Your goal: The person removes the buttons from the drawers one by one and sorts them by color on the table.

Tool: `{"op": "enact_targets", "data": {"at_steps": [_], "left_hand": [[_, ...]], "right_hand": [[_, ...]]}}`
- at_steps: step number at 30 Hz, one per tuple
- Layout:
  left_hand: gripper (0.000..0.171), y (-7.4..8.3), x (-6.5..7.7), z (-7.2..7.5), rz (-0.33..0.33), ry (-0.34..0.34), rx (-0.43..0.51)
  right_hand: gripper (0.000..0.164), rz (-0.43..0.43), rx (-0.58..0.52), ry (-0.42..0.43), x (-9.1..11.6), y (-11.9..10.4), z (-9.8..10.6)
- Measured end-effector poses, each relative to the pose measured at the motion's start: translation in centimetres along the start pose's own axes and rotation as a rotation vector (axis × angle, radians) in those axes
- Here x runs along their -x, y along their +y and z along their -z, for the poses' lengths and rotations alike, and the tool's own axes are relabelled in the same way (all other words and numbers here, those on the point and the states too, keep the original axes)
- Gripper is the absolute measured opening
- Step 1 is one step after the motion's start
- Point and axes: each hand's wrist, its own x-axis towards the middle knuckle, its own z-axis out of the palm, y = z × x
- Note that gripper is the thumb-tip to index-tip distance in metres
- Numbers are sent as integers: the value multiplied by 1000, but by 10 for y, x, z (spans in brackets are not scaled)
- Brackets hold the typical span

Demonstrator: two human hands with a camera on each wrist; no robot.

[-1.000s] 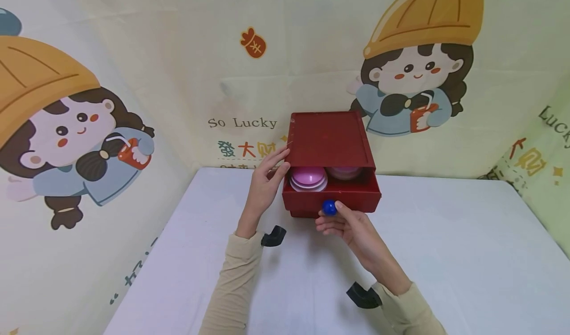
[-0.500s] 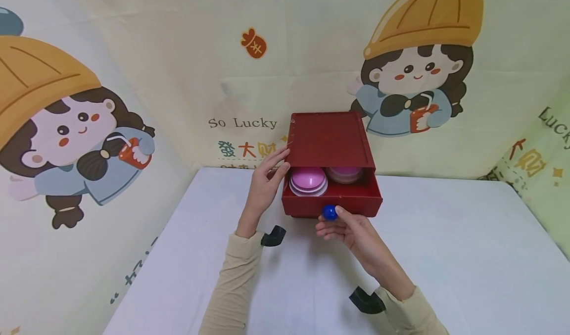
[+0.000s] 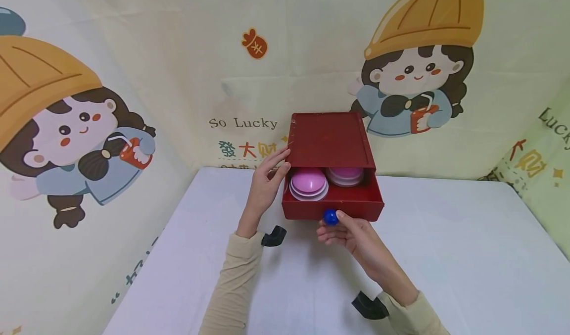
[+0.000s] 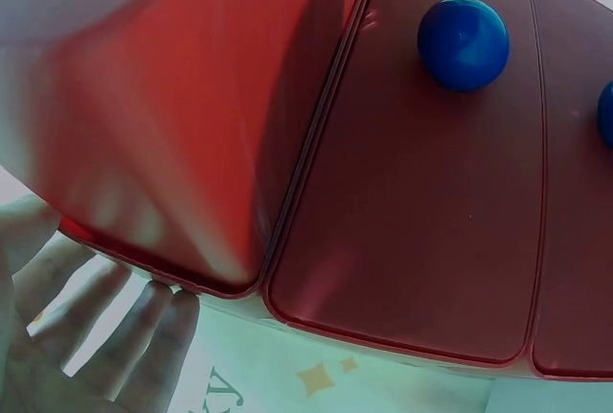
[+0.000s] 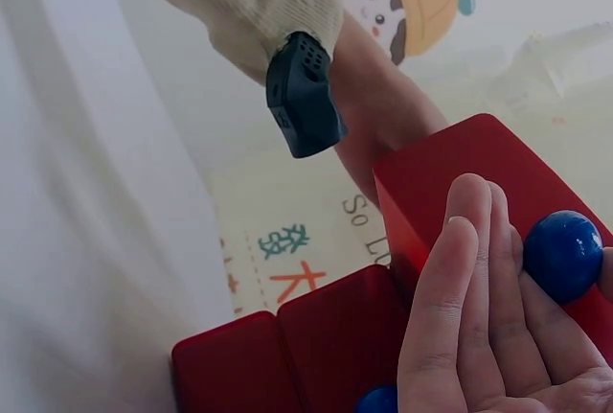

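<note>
A red chest of drawers (image 3: 327,139) stands at the back of the table. Its top drawer (image 3: 307,210) is pulled out toward the person. My right hand (image 3: 358,238) pinches the drawer's round blue knob (image 3: 330,217) between thumb and index finger, the other fingers extended beneath. With straight fingers, my left hand (image 3: 265,184) rests against the chest's left side. Inside the drawer sit a pink-topped round thing with a white rim (image 3: 308,181) and a similar one (image 3: 346,172), partly under the chest's top. The left wrist view shows a closed drawer (image 4: 402,240) with its own blue knob (image 4: 464,44).
A white-covered table (image 3: 445,251) extends on both sides of the chest. Close behind it hangs a printed cloth backdrop (image 3: 178,77) with cartoon figures. Black wrist devices (image 3: 273,236) sit at both sleeves.
The drawer has slid further out toward the person, showing more of the pink-topped things. My right hand has moved slightly nearer with the knob. The left hand has stayed in place.
</note>
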Motion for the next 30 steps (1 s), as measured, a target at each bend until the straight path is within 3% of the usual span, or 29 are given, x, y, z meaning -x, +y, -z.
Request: {"op": "enact_targets", "data": {"at_steps": [12,30], "left_hand": [[41,1,1,1,5,0,-18],[41,2,0,2,1,-6,-15]], "right_hand": [[60,-4,-8,-25,6,2,-1],[54,2,9,-68,16,1,-2]]}}
